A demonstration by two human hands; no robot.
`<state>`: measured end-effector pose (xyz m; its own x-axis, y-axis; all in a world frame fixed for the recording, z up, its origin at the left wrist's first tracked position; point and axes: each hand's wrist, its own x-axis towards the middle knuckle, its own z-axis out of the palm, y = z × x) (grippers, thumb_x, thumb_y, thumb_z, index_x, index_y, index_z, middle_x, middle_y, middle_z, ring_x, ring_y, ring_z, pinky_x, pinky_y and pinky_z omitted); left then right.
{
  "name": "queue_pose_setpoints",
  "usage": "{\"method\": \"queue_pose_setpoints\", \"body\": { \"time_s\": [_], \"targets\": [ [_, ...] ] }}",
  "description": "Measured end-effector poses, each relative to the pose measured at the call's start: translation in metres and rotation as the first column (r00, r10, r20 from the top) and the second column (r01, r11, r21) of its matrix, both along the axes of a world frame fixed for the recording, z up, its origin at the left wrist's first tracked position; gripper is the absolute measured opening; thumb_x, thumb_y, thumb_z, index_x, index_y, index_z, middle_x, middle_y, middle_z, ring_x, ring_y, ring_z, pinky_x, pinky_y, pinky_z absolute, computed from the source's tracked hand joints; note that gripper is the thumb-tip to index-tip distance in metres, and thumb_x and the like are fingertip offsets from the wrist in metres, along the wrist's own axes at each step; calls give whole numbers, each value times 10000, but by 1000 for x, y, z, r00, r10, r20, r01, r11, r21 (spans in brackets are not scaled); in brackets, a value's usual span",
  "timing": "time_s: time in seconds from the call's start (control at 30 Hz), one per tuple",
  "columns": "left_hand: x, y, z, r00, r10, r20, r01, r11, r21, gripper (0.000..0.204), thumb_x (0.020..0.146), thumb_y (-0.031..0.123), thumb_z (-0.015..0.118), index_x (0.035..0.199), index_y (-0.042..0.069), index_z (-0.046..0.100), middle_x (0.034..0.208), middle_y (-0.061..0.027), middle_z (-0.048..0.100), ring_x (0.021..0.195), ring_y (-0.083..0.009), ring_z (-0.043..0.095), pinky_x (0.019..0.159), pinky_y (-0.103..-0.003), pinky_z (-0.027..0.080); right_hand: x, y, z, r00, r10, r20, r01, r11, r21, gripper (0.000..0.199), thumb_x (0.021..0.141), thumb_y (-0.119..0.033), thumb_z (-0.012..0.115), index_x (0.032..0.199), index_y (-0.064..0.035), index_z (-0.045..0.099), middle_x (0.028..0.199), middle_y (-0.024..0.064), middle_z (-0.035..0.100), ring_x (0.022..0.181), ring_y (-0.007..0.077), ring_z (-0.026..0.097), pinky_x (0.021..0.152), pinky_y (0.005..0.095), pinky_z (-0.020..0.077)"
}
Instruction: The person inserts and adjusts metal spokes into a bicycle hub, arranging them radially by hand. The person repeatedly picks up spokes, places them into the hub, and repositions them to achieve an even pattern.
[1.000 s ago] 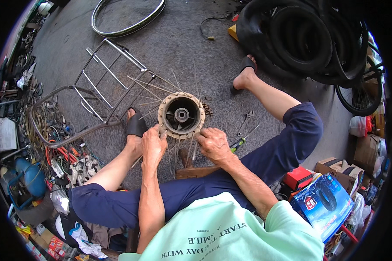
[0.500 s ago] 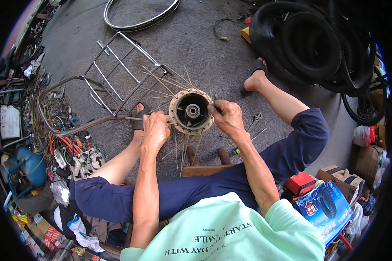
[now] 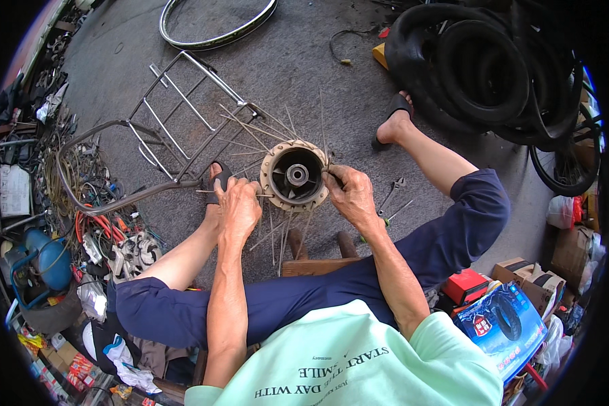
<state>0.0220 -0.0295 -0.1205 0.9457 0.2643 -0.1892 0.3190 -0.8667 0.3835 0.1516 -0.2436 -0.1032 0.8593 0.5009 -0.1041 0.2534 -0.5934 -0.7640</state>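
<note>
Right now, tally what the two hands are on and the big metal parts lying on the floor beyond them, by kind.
Wheel hub, with loose spokes, between left hand and right hand: 1
Wire rack: 1
Bare rim: 1
Total: 3

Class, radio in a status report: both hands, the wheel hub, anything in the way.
Left hand and right hand both gripping the wheel hub. Loose spokes fan from it. Metal rack lies close left.
</note>
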Motion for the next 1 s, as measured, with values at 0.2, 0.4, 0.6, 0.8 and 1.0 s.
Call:
{"method": "queue_pose_setpoints", "body": {
  "time_s": [0.2, 0.4, 0.6, 0.8, 1.0],
  "targets": [
    [-3, 2, -5, 997, 41, -69, -44, 998, -50, 200, 766, 58, 605, 938, 49, 707, 919, -159, 633, 1010, -353, 564, 1005, -536, 333, 3, 2, -16, 991, -90, 100, 99, 992, -84, 172, 868, -149, 633, 921, 9, 676, 863, 186, 644, 827, 377, 635, 736, 460, 500],
    [-4, 4, 10, 1000, 16, 15, -15, 996, -84, 147, 767, 87, 654, 889, 35, 718, 870, -175, 644, 938, -372, 604, 899, -469, 437, -1, -6, 5, 994, 108, -10, -109, 994, -33, 149, 850, -120, 657, 903, 16, 687, 850, 173, 640, 808, 363, 640, 716, 444, 507],
    [-4, -8, 28, 987, 114, -117, -129, 983, -132, 142, 781, 92, 661, 895, 23, 710, 852, -196, 677, 841, -388, 667, 731, -471, 514, -28, 0, 6, 888, 403, 221, -374, 913, -162, 142, 706, -54, 652, 845, -47, 679, 810, 106, 593, 762, 301, 628, 700, 416, 522],
    [-11, 4, 1, 963, 218, -156, -251, 938, -237, 202, 788, 49, 595, 952, 4, 704, 922, -214, 696, 874, -368, 684, 778, -430, 523, -27, 2, 9, 896, 429, 112, -425, 903, -56, 191, 702, -29, 636, 889, -23, 678, 856, 123, 600, 812, 320, 629, 735, 436, 519],
    [-3, 17, -42, 848, 491, -200, -469, 518, -716, 338, 806, 27, 540, 1113, -31, 670, 969, -156, 725, 910, -215, 680, 833, -334, 505, -18, -3, 13, 944, 297, -145, -289, 955, 71, 294, 727, 12, 603, 1005, -7, 697, 1046, 167, 657, 958, 353, 651, 844, 415, 529]
  ]
}}
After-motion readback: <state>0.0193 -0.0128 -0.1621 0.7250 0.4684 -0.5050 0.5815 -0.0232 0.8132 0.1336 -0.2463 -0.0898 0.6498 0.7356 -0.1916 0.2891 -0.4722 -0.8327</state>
